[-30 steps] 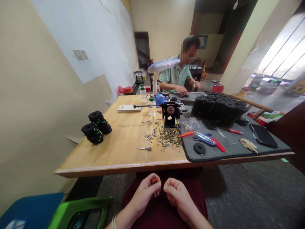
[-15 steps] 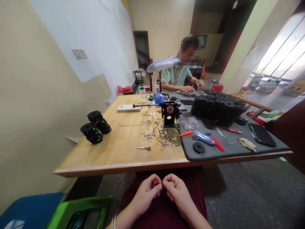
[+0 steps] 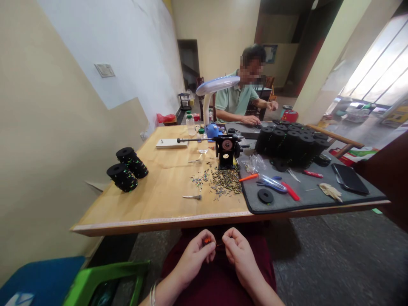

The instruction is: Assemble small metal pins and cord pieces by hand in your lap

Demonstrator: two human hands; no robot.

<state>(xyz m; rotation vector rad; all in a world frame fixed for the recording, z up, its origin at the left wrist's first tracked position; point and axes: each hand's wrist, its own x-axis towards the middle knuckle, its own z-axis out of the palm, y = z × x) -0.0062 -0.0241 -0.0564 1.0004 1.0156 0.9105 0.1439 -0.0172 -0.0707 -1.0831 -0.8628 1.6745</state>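
Both my hands are held over my lap, below the front edge of the wooden table (image 3: 159,199). My left hand (image 3: 195,254) is closed in a pinch on a tiny orange piece (image 3: 207,240). My right hand (image 3: 239,251) is closed in a pinch close beside it; a thin strand seems to run between the two hands, too fine to name. On the table above lie a heap of small beads (image 3: 223,182) and a black winding device (image 3: 227,151).
Two black spools (image 3: 126,170) stand at the table's left. A grey mat (image 3: 306,187) carries many black spools (image 3: 291,142), scissors (image 3: 270,183), a black disc (image 3: 265,196) and a phone (image 3: 349,178). Across the table a person (image 3: 245,100) works behind a lamp (image 3: 216,87). A green stool (image 3: 105,280) stands at my left.
My hands came together and have drawn slightly apart again, still pinched. The person opposite has lifted one hand off the table.
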